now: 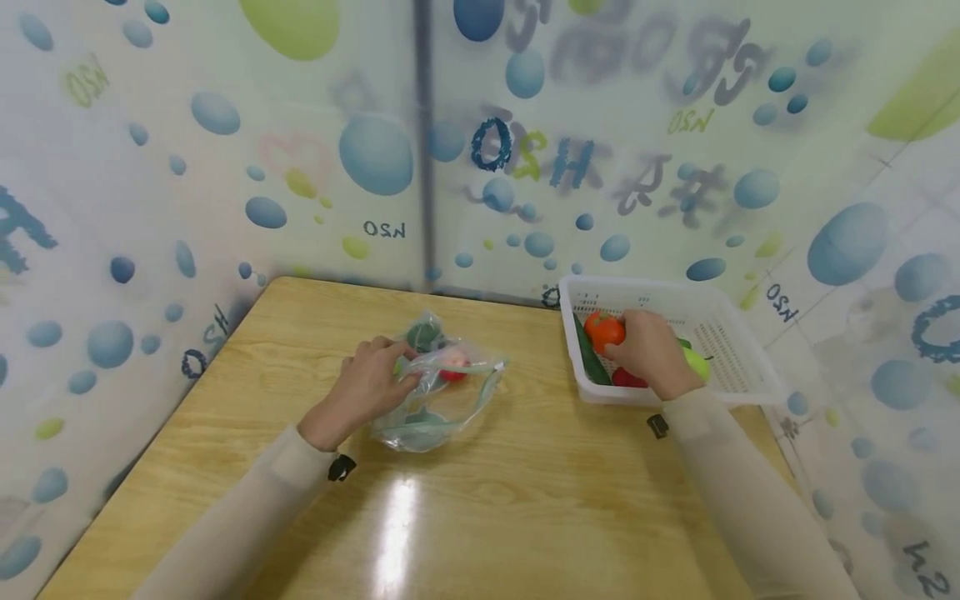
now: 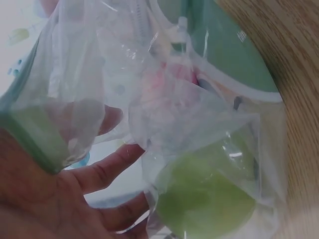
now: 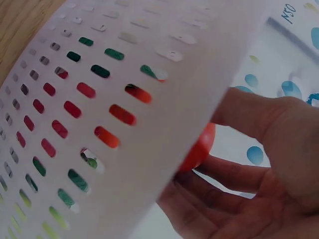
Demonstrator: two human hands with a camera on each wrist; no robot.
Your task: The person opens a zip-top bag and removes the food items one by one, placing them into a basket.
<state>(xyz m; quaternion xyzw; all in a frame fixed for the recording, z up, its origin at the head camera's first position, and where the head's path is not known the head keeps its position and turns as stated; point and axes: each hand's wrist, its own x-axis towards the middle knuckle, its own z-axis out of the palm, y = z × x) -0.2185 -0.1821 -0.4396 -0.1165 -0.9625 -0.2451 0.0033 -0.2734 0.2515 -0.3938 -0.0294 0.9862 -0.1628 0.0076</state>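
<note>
My left hand holds the edge of a clear zip bag, its thumb behind the film in the left wrist view. Inside the bag are a round green item and a pink-and-red round fruit; the film blurs their kind. Over on the right, my right hand reaches into a white plastic basket and grips an orange-red tomato. In the right wrist view the tomato shows between thumb and fingers, partly hidden by the basket wall.
Along the basket's left side lies a dark green cucumber, with a red item beside it. A light green item is to the right of my right hand. The wooden table meets patterned curtains at its back and left.
</note>
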